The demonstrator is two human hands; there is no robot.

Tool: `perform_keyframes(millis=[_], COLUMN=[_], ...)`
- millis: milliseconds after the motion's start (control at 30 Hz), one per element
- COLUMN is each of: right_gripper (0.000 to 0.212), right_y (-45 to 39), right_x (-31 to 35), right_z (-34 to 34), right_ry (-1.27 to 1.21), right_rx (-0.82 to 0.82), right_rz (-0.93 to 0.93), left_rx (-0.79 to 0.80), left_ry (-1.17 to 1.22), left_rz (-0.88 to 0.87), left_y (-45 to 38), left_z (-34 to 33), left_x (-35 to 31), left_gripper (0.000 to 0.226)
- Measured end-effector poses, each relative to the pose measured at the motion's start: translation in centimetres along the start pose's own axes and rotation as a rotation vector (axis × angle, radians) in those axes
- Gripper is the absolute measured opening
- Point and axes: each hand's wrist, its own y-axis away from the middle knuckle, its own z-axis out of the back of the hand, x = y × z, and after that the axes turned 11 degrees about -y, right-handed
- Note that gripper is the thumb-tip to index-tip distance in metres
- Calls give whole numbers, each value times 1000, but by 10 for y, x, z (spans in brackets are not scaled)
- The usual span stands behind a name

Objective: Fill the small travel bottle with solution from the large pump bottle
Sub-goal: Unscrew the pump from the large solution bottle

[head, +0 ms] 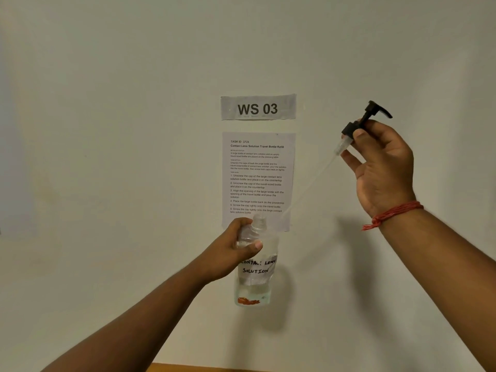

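Pale wall (107, 130) filled nearly the whole view, with a thin strip of wooden surface (204, 367) showing at the bottom edge. Two sheets were taped to it: a sign (258, 107) reading "WS 03" and, just below, an instruction sheet (258, 178) headed "Contact Lens Solution Travel Bottle Refill". The left hand (236, 253) gripped the large bottle (255, 275) round its shoulder, holding it up in front of the sheet's lower edge; its neck was open, its handwritten label read "Contact Lens Solution", and some clear liquid sat in the bottom. The right hand (381, 167), a red thread bracelet (391, 213) at its wrist, pinched the black pump head (362, 122) well above and to the right, its clear tube (308, 183) slanting down across the sheet toward the bottle's neck.
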Motion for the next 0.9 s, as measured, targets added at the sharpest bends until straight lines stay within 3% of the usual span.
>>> perform_keyframes(millis=[267,400,500,667,900], right_gripper=[19,20,20,20,21], right_y=[23,45,65,112,191], right_x=[-27,-52,-77,-120,-173], right_z=[28,48,68,107,163], right_ry=[183,299,376,495,692], right_rx=[64,115,121,127,135], right_rz=[-53,-102,-187,-346,-534], left_rx=[47,78,116,193,264], left_ry=[1,-6,-8,-15,1], left_rz=[29,59,96,159,230], left_y=[3,8,12,22,42], left_z=[-12,-24,-36,-61,-103], left_x=[9,19,32,54,100], left_gripper=[50,67,69,54,56])
